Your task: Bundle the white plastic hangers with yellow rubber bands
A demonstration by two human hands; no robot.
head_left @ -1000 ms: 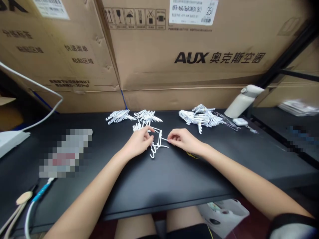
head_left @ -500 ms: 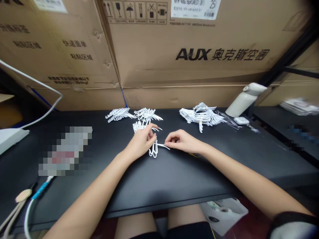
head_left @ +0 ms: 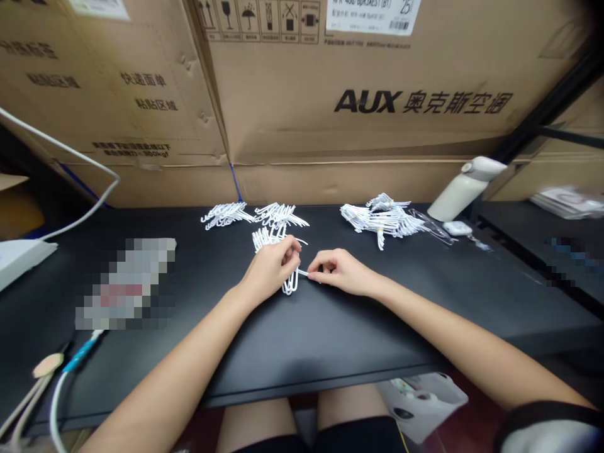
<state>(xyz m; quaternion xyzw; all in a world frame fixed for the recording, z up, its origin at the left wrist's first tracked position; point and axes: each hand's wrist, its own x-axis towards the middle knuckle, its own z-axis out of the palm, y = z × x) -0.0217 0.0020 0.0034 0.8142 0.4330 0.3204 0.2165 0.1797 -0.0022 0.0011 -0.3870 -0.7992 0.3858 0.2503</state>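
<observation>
My left hand point(head_left: 274, 263) is closed around a small bunch of white hooks point(head_left: 289, 284), their rounded bends hanging below the fingers. To its right, my right hand point(head_left: 343, 270) pinches the thin white ends point(head_left: 303, 273) that stick out of the bunch. Most of the bunch is hidden behind the left fingers. Just behind the left hand lies a group of white hooks point(head_left: 264, 238), partly covered by it. Farther back are two more piles of hooks, a left pile point(head_left: 227, 214) and a middle pile point(head_left: 281, 216).
Bundled white hooks point(head_left: 382, 220) lie at the back right, near clear plastic, a white case point(head_left: 457, 229) and a tilted white bottle point(head_left: 465, 189). A blurred device point(head_left: 127, 283) with a cable is on the left. Cardboard boxes point(head_left: 368, 138) stand behind the black table point(head_left: 330, 340).
My right hand has moved slightly left along the white ends, closer to my left hand. Less of the ends shows beyond its fingertips. The left hand still holds the bunch.
</observation>
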